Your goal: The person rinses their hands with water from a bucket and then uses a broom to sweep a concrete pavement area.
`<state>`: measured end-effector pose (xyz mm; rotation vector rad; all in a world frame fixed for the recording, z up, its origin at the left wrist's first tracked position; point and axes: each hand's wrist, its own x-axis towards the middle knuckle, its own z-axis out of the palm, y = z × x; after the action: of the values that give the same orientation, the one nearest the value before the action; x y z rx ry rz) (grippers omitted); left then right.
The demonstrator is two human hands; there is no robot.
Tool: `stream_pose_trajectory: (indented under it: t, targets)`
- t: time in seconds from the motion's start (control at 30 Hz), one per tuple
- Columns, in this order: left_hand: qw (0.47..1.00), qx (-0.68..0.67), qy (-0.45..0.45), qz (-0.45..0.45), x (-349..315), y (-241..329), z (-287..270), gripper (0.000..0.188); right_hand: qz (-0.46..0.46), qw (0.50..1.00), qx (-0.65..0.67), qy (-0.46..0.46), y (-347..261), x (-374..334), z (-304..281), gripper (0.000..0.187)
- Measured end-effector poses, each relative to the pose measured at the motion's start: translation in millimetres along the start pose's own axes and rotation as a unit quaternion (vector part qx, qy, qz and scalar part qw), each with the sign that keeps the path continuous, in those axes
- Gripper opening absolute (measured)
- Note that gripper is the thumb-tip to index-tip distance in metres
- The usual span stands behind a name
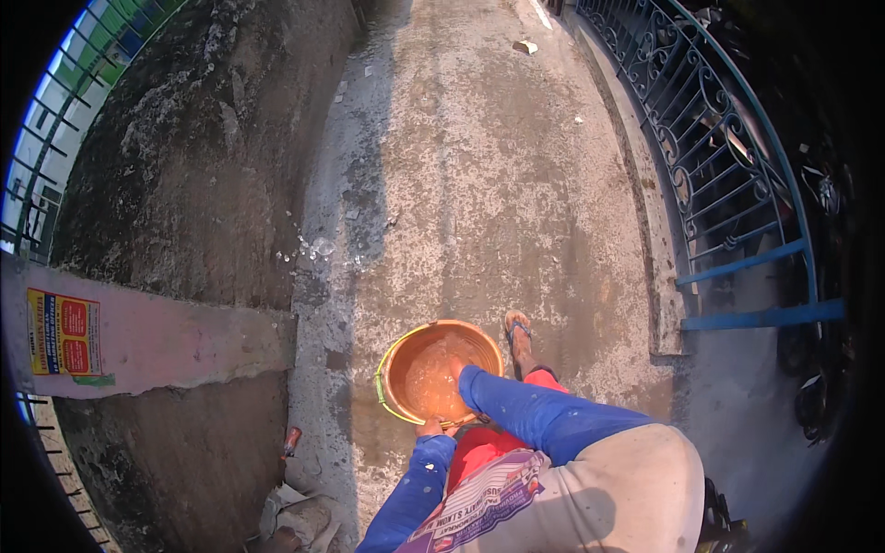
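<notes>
An orange-brown bucket (491, 343) stands on the concrete in front of me, with murky, bubbly water (433, 378) in it. Its yellow-green handle (381, 387) hangs down along the left side. My left hand (430, 428) is closed on the near rim. Over the right side of the rim reaches my blue-sleeved right arm, and my right hand (456, 367) dips into the bucket; its fingers are hidden. Just right of the bucket is my sandalled foot (519, 336).
A rough, stained wall (184, 175) runs along the left, with a pink pillar (194, 346) bearing a poster. On the right, a blue metal gate (728, 166) edges the path. Rubble (321, 247) and a crumpled sack (300, 516) lie by the wall.
</notes>
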<state>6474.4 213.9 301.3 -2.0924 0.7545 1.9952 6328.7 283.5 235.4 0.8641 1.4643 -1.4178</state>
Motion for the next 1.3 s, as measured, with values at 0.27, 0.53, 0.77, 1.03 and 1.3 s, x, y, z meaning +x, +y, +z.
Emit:
stream_pose_trajectory:
  t: [0.27, 0.53, 0.77, 1.03, 1.3]
  targets:
    - [0.612, 0.637, -0.052, 0.466, -9.5, 52.3, 135.6, 0.035, -0.125, 0.812, 0.439, -0.365, -270.0, 18.8, -28.9, 0.034]
    - [0.744, 0.542, -0.125, 0.371, -31.4, 69.1, 323.3, 0.031, -0.015, 0.977, 0.213, 0.022, -268.4, 140.2, -153.8, 0.039]
    - [0.791, 0.536, -0.103, 0.277, 54.7, 109.5, 373.8, 0.033, -0.095, 0.766, 0.534, -0.344, -474.2, 100.4, -138.9, 0.031]
    - [0.962, 0.233, -0.121, 0.072, -8.3, 81.7, 499.3, 0.028, -0.108, 0.924, 0.366, 0.011, -498.7, 122.1, -258.8, 0.058]
    - [0.966, 0.230, -0.113, -0.015, -43.9, 76.1, 585.8, 0.028, -0.088, 0.710, 0.694, -0.085, -498.4, 201.5, -343.1, 0.023]
